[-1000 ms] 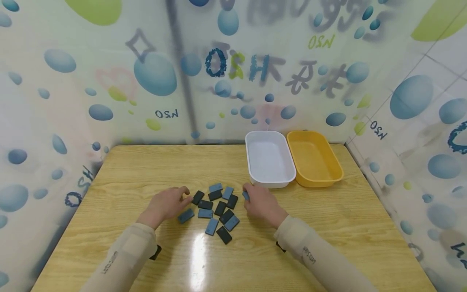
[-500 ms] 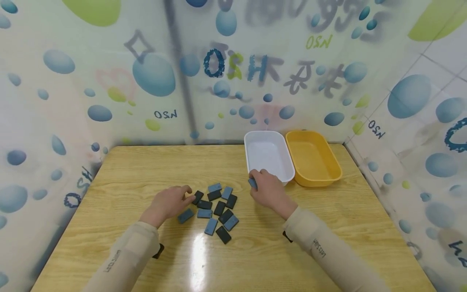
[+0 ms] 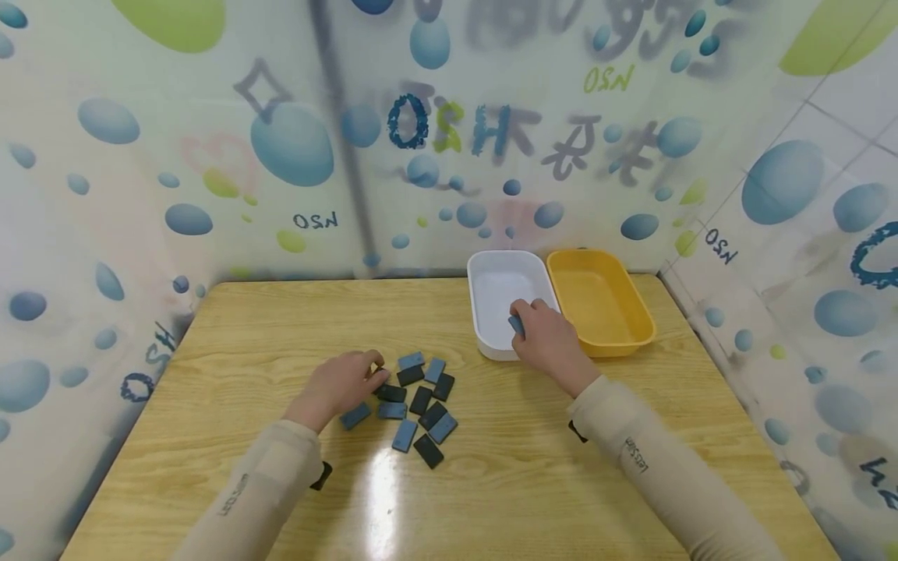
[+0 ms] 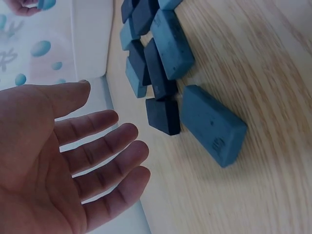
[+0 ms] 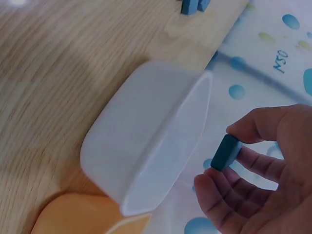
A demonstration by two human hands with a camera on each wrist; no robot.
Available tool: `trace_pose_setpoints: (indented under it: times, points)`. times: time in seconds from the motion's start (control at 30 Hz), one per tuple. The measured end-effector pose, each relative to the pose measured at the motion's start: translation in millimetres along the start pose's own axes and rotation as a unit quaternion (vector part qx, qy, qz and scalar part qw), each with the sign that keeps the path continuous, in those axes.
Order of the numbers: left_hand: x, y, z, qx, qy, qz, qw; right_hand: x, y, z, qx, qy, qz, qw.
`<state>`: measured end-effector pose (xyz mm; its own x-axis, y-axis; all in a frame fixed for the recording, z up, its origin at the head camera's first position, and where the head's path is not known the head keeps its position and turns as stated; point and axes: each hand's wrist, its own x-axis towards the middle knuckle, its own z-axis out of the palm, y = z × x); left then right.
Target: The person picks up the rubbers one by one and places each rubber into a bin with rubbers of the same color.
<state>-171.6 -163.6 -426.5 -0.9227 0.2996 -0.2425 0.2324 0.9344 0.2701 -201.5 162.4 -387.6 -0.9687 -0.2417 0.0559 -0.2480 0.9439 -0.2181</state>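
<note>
Standing beside white tub [image 3: 500, 282]: yellow tub [image 3: 598, 300]

Left grip [image 3: 341, 385] relaxed, right grip [image 3: 551, 343] pinched

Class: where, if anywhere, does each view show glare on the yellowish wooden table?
Head view: a long white streak on the table, low down; right wrist view: a small bright patch, upper left corner; left wrist view: none beside the nearest blue rectangular block.
</note>
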Motion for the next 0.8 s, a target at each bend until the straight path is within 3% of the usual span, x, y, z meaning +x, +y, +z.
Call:
trace_pose_setpoints:
  times: [0.37, 0.63, 0.8]
  points:
    - [1.7, 12.7, -6.0, -0.001, 0.009, 0.021, 0.9997, 7.9, 37.5, -11.9, -0.001, 0.016, 0.042, 0.999]
    - [7.5, 19.4, -7.1, 0.007, -0.003, 0.014, 0.9999, 11.6, 68.1, -13.9, 0.015, 0.014, 0.079, 0.9967]
    - [9.5, 22.0, -5.8, 0.006, -0.009, 0.013, 0.9999, 13.6, 84.6, -10.2, 0.012, 0.033, 0.082, 0.996]
